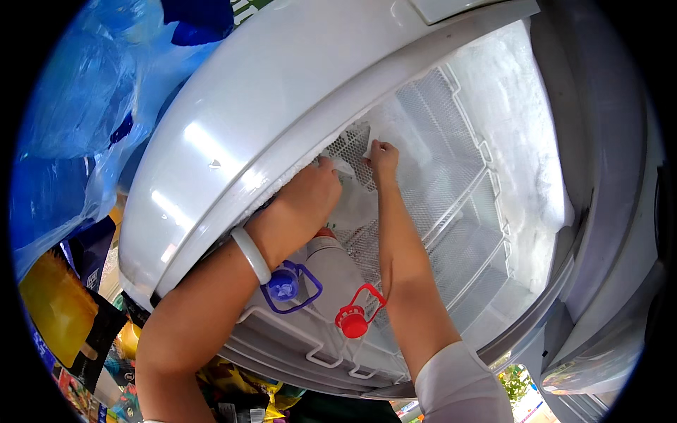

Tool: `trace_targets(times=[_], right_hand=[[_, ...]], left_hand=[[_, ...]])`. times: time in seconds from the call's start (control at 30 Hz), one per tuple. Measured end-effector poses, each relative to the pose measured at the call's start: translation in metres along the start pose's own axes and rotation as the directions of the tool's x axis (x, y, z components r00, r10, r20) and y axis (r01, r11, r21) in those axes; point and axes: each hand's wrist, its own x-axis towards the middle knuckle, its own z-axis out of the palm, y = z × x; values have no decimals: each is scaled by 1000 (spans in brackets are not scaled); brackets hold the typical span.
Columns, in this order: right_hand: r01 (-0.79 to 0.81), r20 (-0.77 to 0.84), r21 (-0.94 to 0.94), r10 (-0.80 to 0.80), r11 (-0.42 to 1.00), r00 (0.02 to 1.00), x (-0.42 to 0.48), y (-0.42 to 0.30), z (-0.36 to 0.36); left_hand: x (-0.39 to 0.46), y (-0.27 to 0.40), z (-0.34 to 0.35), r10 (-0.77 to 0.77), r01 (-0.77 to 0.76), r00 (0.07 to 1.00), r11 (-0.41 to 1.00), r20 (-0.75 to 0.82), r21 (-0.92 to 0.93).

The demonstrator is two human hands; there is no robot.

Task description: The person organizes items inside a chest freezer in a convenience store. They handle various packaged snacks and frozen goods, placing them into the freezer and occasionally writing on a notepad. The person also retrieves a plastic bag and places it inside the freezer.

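Both of my hands reach down into an open chest freezer (264, 121) with frosted walls. My left hand (314, 187) is curled by the near-left wall, closed on crumpled whitish film (341, 167); its fingertips are partly hidden. To its right, my right hand (384, 158) pinches a thin white piece (369, 147); whether this belongs to the same film I cannot tell. Below the hands lies a translucent white bag (354, 203) with small green marks. Nearer me stand a bottle with a blue handled cap (283, 285) and another with a red handled cap (353, 320), between my forearms.
White wire mesh baskets (449, 158) line the freezer, and thick frost (521, 137) coats the right wall. A wire rim (322, 359) crosses the near end. Blue plastic wrapping (79, 132) and colourful packets (58, 312) lie outside, to the left.
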Motion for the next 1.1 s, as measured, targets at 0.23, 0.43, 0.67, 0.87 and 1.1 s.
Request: trace_targets(times=[0.23, 0.43, 0.67, 0.87, 1.1], right_hand=[[-156, 148, 184, 130, 970, 980, 49, -24, 8], [-123, 143, 259, 87, 958, 986, 51, -17, 6], [-92, 297, 235, 19, 968, 955, 24, -44, -37], [119, 554, -136, -24, 983, 832, -37, -98, -96], [742, 664, -610, -332, 277, 670, -71, -116, -98]], left_hand=[[3, 2, -1, -37, 34, 997, 999, -65, -36], [2, 5, -10, -86, 89, 992, 996, -95, 31], [9, -1, 3, -163, 155, 984, 982, -73, -107], [12, -4, 13, -205, 204, 979, 968, 7, -144], [13, -3, 17, -214, 203, 976, 961, -39, -186]])
